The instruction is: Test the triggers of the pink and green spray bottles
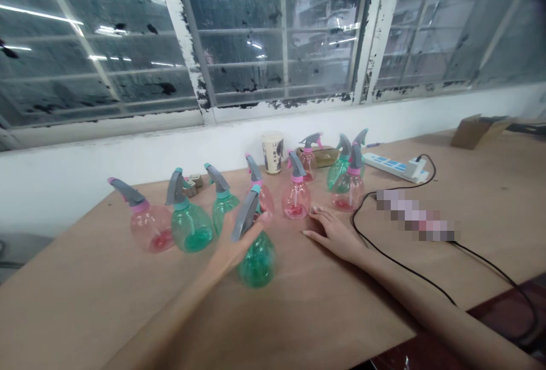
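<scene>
The left hand is nearest, fingers curled round the neck of a green plastic spray bottle, its long axis rising away with the grey trigger head leaning left. The right hand lies open and empty on the wooden tabletop, fingers slightly apart, a pink spray bottle just beyond them.

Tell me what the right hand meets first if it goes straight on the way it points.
Most likely the pink spray bottle just ahead of the right hand, near its base, though depth is hard to judge from this view.
</scene>
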A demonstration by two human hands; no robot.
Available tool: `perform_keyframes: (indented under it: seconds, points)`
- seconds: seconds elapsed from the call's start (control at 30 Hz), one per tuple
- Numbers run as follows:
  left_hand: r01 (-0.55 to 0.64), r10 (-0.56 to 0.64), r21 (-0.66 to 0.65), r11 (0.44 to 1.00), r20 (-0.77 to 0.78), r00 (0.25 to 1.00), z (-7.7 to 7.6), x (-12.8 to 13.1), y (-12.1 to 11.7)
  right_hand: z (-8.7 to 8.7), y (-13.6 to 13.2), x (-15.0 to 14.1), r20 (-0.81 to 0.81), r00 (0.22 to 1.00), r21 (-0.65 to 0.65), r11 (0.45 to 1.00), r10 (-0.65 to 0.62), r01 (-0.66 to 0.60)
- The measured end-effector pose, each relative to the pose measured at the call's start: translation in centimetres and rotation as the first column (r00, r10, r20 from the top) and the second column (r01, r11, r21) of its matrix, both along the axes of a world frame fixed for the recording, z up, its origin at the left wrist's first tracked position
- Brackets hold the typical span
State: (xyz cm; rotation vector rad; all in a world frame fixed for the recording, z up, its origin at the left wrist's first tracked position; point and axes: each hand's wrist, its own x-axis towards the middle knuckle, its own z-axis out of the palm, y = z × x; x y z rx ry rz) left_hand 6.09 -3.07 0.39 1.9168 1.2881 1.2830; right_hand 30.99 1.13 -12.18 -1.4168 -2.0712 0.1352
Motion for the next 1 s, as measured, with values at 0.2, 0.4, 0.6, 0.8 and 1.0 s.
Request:
perform_keyframes:
  seconds: [0.2,0.4,0.6,0.8,1.0]
  points:
    - [0.143,-0.143,0.002,0.99,-0.033,0.989,0.4,0.1,0.5,0.0,-0.3,-0.1,-0.02,1.0,0.001,1.0,0.015,-0.015]
    - [0.128,-0.127,0.016,0.992,-0.038,0.991,0.4,0.1,0.4,0.3,-0.9,-0.7,-0.037,0.999,-0.008,1.0,0.016,-0.016]
    - [0.151,-0.151,0.03,0.988,-0.017,0.988,0.5,0.3,0.2,0.9,-2.2,-1.6,0.053,0.997,-0.044,0.998,0.047,-0.044]
    - [0.182,-0.181,0.039,0.983,-0.019,0.983,0.1,0.0,0.6,0.9,-3.0,-2.4,0.117,0.993,-0.026,0.999,0.027,-0.024]
    - [0.162,-0.161,0.065,0.985,-0.025,0.987,0.2,0.2,0.6,1.2,-3.7,-3.0,0.086,0.995,-0.022,0.999,0.044,-0.042]
